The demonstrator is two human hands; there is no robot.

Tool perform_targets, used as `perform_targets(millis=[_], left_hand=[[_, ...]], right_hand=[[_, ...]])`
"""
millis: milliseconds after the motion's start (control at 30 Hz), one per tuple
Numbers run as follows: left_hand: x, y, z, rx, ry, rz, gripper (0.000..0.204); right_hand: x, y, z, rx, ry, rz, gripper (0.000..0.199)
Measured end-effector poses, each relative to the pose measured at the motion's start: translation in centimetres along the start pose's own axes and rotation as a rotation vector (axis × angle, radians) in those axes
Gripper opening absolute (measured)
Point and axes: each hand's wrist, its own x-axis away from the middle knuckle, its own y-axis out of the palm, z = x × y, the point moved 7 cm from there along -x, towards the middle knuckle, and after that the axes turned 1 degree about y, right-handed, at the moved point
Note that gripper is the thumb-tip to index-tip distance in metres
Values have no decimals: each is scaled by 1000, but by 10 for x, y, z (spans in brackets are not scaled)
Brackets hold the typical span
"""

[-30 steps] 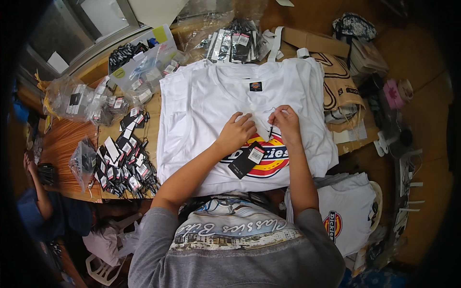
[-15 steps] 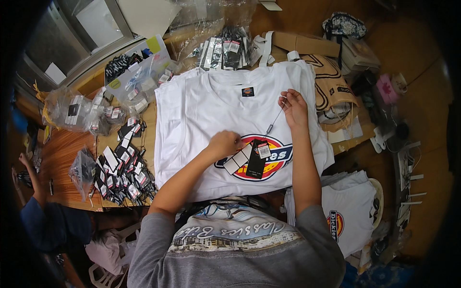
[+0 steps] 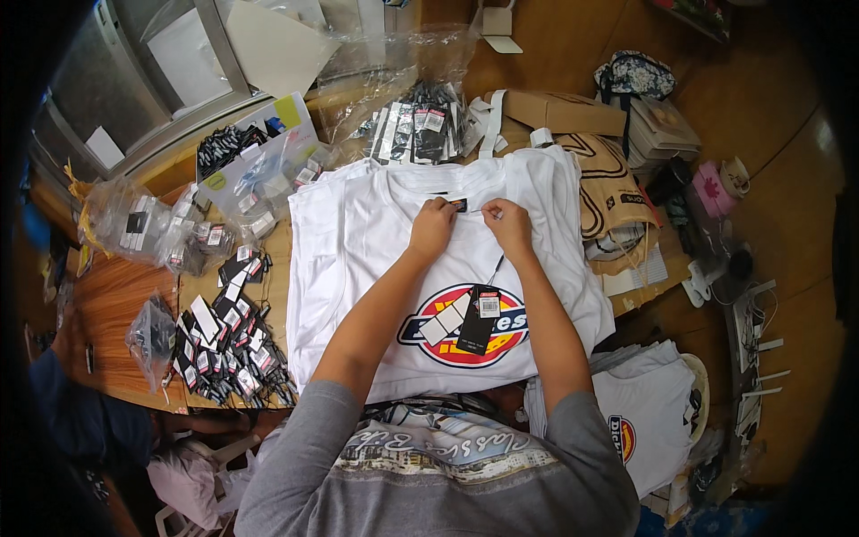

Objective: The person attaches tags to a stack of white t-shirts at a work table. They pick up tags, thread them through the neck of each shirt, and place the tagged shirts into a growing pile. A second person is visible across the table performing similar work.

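Observation:
A white T-shirt [image 3: 371, 336] with a round red, yellow and blue chest print lies flat on top of a stack, its neckline away from me. My left hand [image 3: 432, 228] is at the collar, fingers pinched at the small black neck label [image 3: 461, 205] and covering part of it. Just right of the label, my right hand [image 3: 508, 225] pinches the end of a thin tag string [image 3: 497, 266]. From that string hangs a black hang tag [image 3: 475, 336] with a white barcode sticker, resting on the print beside a white card [image 3: 440, 327]. My fingertips hide the string's tip.
Left of the shirts lies a heap of black-and-white tags [image 3: 228, 336], with bagged tags [image 3: 152, 224] beyond. A white box [image 3: 259, 161] holds black strings. Further tags [image 3: 420, 125] sit behind the collar. A brown paper bag [image 3: 608, 192] stands right; more printed shirts [image 3: 644, 394] are piled lower right.
My left hand has moved up from the print to the neck label. My right hand has come down and left with the string, bringing it beside the label.

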Motion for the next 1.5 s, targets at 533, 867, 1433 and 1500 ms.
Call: perform_targets(millis=[533,867,1433,1500], left_hand=[[2,-6,-33,515,-326,103,10],[6,5,-40,578,-328,63,15],[21,12,-56,517,-560,-114,7],[21,13,-57,536,-549,-98,4]], right_hand=[[-8,11,-44,241,-162,-54,5],[-3,60,-2,-43,12,-231,17],[13,78,11,-744,636,-774,10],[14,76,7,-760,619,-782,10]])
